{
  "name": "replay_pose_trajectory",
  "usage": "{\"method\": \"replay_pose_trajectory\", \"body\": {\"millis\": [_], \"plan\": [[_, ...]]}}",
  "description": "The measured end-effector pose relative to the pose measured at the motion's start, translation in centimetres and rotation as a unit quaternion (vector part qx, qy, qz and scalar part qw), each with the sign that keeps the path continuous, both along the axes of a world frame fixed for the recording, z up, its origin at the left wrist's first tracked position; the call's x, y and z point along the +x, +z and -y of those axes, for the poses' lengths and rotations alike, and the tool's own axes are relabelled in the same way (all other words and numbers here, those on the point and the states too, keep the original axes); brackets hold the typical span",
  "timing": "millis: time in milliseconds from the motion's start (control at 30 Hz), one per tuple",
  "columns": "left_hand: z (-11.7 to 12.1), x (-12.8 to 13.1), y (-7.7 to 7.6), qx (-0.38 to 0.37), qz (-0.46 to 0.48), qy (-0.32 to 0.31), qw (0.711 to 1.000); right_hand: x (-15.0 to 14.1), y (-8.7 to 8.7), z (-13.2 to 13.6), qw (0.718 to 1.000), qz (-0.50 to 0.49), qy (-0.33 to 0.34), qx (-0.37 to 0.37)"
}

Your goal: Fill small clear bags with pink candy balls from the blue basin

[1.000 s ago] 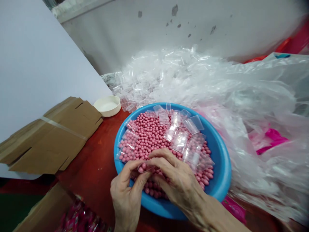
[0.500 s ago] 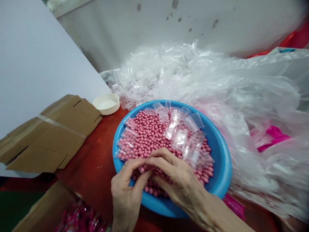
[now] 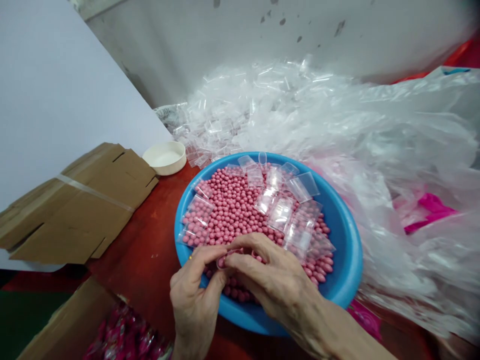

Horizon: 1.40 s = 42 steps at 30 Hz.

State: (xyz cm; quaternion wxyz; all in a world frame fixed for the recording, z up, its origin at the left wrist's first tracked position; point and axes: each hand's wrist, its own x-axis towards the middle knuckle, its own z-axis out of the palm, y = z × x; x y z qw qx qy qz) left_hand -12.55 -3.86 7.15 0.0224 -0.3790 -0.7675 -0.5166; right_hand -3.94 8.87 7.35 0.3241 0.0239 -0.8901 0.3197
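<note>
A blue basin (image 3: 347,280) holds many small pink balls (image 3: 234,205), with several flat clear plastic sleeves (image 3: 280,214) lying on top. At the basin's near side, my left hand (image 3: 197,292) pinches a small clear plastic sleeve (image 3: 221,262) between thumb and fingers, and pink shows inside it. My right hand (image 3: 277,285) is curled over the balls with its fingertips against that sleeve. Pink balls show between its thumb and fingers. Its palm and part of the sleeve are hidden.
Flattened brown cardboard (image 3: 82,205) lies left on the red table (image 3: 150,225), near a round white dish (image 3: 165,159). Clear sleeves (image 3: 221,117) and plastic bags (image 3: 375,135) heap up behind and right. A carton (image 3: 71,320) with shiny pink packets stands at lower left.
The fingers of my right hand have shifted slightly at the sleeve, and more pink balls show between them. My left hand keeps its pinch. The view has moved a little.
</note>
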Motion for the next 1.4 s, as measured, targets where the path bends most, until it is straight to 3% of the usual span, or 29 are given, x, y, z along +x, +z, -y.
{"method": "replay_pose_trajectory", "body": {"millis": [133,433,667,767,867,1000,1133,1267,1400], "plan": [[-0.1,0.0,0.1,-0.019,-0.014,-0.012,1.0,-0.1,-0.3,-0.1,0.999,0.012,-0.023,0.032],[0.0,0.2,-0.4,0.021,0.028,0.008,0.999,0.1,0.5,-0.4,0.995,-0.041,-0.049,-0.073],[-0.1,0.4,-0.4,0.034,0.088,0.025,0.995,-0.2,0.2,-0.8,0.991,0.008,0.024,-0.134],[0.2,0.4,-0.7,0.036,0.126,0.03,0.991,-0.1,0.1,-0.8,0.982,0.053,0.016,-0.181],[0.6,-0.1,-0.6,0.021,0.135,-0.005,0.991,0.0,0.4,-0.8,0.967,0.116,0.013,-0.226],[0.6,-0.8,0.4,0.024,0.186,-0.063,0.98,0.1,0.6,-0.8,0.939,0.165,0.019,-0.302],[0.4,-1.2,1.1,0.041,0.254,-0.058,0.965,0.0,0.4,-0.8,0.906,0.185,0.045,-0.379],[0.2,-1.4,1.2,0.062,0.315,-0.046,0.946,0.0,0.6,-0.7,0.904,0.19,0.069,-0.378],[-0.1,-1.5,1.4,0.058,0.314,-0.041,0.947,0.1,0.8,-0.8,0.905,0.212,0.074,-0.362]]}}
